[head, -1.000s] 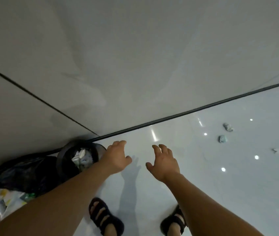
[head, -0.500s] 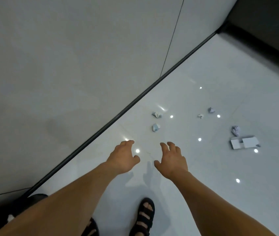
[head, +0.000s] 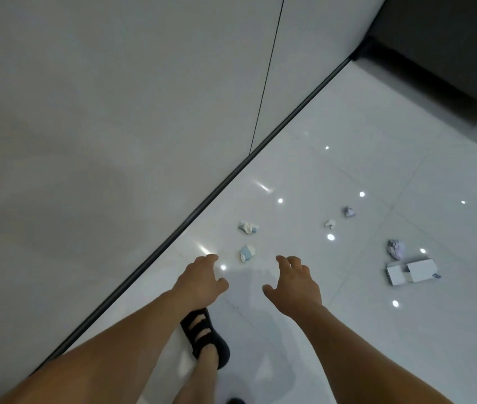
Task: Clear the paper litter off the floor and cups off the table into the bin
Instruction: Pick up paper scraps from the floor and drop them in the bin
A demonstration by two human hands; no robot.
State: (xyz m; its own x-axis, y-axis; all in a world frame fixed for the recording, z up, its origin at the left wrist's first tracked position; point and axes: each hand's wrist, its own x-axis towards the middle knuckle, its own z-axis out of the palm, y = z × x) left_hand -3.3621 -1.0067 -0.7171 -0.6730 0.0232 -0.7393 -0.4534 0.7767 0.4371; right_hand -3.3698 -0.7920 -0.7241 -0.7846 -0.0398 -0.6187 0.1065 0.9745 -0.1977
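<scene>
The left hand (head: pixel 202 282) and right hand (head: pixel 295 287) are hovering, each grip spread and empty, near a paper ball (head: pixel 247 253) that is likely light, soft and pinchable anywhere.

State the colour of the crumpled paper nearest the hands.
Light blue and white, seen in the head view: the crumpled paper lies on the floor.

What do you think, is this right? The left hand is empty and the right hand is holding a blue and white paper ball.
Not quite. The head view shows the right hand holding nothing, fingers loosely open. The nearest blue and white paper ball lies on the floor just beyond the hands. The left hand is empty, as you said.
</scene>
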